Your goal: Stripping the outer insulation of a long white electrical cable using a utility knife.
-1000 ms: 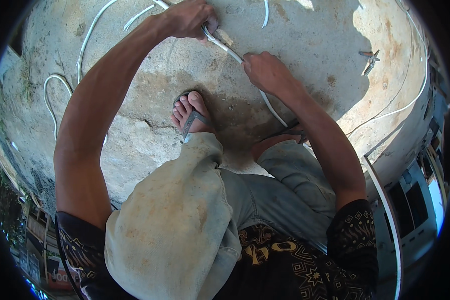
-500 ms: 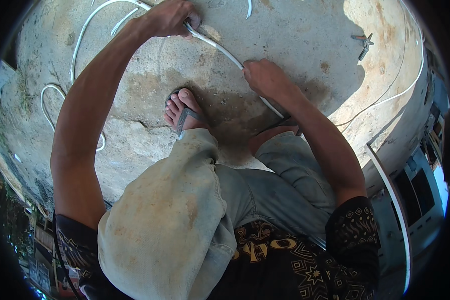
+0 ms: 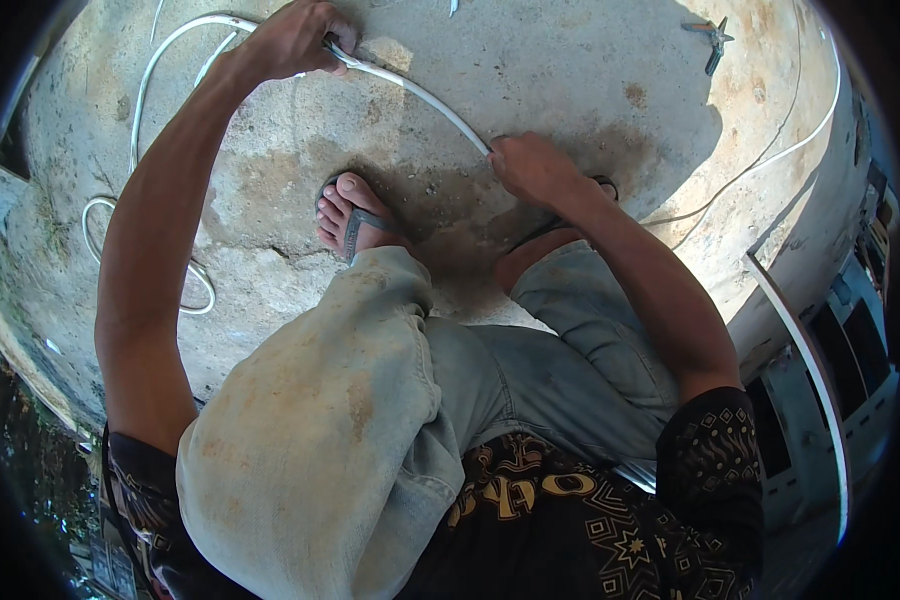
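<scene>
A white cable (image 3: pixel 422 93) is stretched in a shallow curve between my two hands, a little above the concrete. My left hand (image 3: pixel 305 40), at the far left, is closed around it, and dark and light strands show by the fingers. The cable's far side loops left past that hand and down behind my left forearm. My right hand (image 3: pixel 533 168) grips the cable nearer to me, above my right foot, with the fingertips mostly hidden. Beyond this hand the cable is out of sight.
A pair of pliers (image 3: pixel 713 42) lies open at the far right. White strips, including one short piece (image 3: pixel 454 7), lie on the stained concrete (image 3: pixel 530 70). A cable coil (image 3: pixel 206 292) rests at the left. My sandalled left foot (image 3: pixel 355 215) stands between my hands. A thin pale bar (image 3: pixel 805 355) rises at the right.
My left hand has moved left, widening the stretch of cable between my hands. My right hand keeps its grip nearly in place. The view has shifted slightly.
</scene>
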`<state>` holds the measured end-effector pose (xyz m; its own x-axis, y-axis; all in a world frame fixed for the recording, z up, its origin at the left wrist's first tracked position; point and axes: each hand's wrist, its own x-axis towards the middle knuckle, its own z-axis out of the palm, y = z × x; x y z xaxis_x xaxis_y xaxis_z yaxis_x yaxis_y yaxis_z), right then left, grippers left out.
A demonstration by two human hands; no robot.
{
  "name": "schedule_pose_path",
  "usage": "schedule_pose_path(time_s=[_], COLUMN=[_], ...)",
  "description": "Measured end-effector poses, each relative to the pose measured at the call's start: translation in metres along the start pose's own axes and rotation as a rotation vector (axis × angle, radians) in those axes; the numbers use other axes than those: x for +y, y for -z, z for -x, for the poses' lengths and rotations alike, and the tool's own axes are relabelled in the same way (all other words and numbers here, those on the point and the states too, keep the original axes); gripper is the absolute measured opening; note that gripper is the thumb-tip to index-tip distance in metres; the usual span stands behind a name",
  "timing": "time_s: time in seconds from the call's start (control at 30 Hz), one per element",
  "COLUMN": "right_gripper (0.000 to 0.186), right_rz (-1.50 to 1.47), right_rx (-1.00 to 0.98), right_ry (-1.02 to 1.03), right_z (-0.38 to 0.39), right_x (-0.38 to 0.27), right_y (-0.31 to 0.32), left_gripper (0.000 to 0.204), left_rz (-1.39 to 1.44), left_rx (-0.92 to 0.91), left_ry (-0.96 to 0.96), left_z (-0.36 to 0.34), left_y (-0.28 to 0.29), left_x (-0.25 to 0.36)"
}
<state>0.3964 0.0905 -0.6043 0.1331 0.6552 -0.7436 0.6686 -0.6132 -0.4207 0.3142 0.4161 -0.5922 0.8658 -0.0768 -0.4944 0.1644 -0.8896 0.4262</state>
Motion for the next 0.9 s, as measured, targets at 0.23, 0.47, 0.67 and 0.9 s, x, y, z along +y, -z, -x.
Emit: schedule_pose_path(time_s=[0.23,0.47,0.67,0.9], right_gripper=[0.025,0.02,0.022,0.019], right_rz=[0.002,0.123,0.171,0.203], right_rx=[-0.011,-0.027,0.013,0.021], right_ry=[-0.03,-0.058,-0.017,-0.108], right_z=[0.014,0.032,0.051,0.071], right_x=[0.014,0.027,0.04,0.04], right_y=[-0.018,-0.034,-0.039,-0.035], left_gripper=[0.029,0.031,0.033,0.031], left_rz=[0.118,0.063,0.105,0.084], left_rx=[0.092,0.147,0.061,0.066], left_ry=[-0.17,-0.156,-0.009,-0.057], left_z=[-0.008,-0.009,-0.011,-0.008], left_y=[-0.014,-0.019,-0.012,-0.012], left_x=[-0.032,-0.033,-0.024,-0.029])
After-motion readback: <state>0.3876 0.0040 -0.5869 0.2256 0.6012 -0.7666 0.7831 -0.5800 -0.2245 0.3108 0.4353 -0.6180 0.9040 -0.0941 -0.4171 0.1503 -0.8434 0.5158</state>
